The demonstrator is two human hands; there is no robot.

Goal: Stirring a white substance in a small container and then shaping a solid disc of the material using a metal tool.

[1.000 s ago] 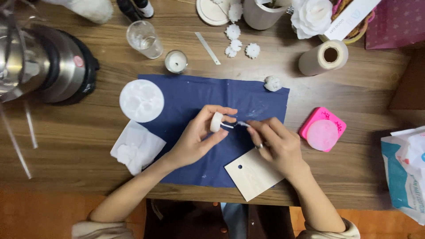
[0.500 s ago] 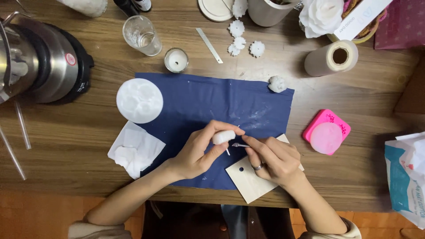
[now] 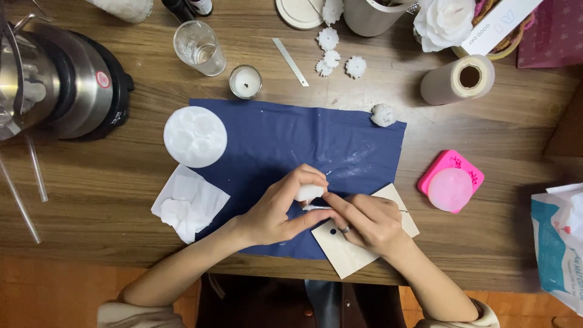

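White wax piece (image 3: 310,192) pinched between both hands, seemingly.

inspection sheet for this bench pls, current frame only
Surface: wooden table, blue cloth spread across its middle.
Job's things: small white wax piece with thin white wick.
Clutter: round white mould, pink mould, tealight, glass, paper roll, tissue, cream card, steel pot.
Grippers: left hand grips the wax piece; right hand pinches the wick.
Cables: nothing seen.
Surroundings: orange floor.
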